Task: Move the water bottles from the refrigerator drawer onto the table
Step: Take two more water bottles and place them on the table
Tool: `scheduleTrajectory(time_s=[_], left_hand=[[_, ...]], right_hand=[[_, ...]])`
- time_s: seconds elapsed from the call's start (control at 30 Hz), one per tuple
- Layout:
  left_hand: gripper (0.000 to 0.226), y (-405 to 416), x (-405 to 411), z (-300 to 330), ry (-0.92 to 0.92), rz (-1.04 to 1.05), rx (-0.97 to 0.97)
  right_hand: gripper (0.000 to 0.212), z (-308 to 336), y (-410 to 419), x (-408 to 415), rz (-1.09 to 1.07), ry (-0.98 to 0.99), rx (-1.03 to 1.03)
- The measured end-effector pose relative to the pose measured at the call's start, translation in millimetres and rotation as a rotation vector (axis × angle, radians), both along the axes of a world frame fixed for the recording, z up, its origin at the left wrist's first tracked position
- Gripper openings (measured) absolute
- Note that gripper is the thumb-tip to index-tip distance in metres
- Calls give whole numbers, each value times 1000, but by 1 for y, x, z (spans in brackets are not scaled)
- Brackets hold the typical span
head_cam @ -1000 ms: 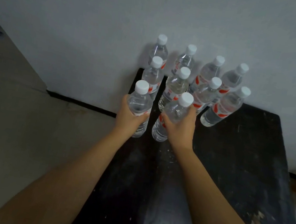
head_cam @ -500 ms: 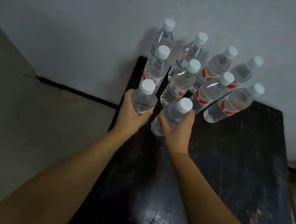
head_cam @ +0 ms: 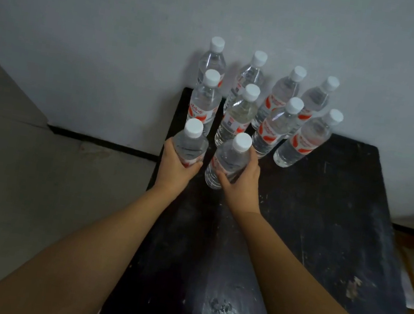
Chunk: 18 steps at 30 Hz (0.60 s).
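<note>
While my left hand (head_cam: 176, 168) and right hand (head_cam: 243, 182) each hold a water bottle (head_cam: 191, 145) upright at 12 o'clock on the worktop (head_cam: 324, 228), I'd set both flat, probably touching down, then let go.

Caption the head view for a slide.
Left hand and right hand each grip a water bottle beside eight bottles standing on a black table.

Standing bottles (head_cam: 239, 113) crowd the table's (head_cam: 324, 228) far-left corner against the wall (head_cam: 223, 6); its near and right surface lies open.
</note>
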<state>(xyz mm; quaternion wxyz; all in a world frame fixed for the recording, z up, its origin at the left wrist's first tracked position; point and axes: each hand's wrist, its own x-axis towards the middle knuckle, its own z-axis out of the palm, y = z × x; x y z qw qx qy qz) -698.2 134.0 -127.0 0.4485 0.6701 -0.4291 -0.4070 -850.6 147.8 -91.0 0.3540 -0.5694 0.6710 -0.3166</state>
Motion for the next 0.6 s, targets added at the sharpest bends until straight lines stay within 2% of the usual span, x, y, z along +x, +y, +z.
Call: scheduleTrajectory(time_s=[0.13,0.27,0.37,0.47,0.6], left_hand=[[94,19,-4,3,-76,52,167],[85,51,-21,5,-132,57,326],[81,69,-42,10,-139,-49,364],[74,80,-65,21,-227,-197,330],[41,95,-108,38,-394,-494,275]], right_hand=[[96,-9,20,-24,-20,68,121],[94,-17,47,-44,-75,118,206],[87,-14,71,-61,-122,126,236],[69,-9,91,-80,-128,176,289],[39,1,130,-117,-138,276,341]])
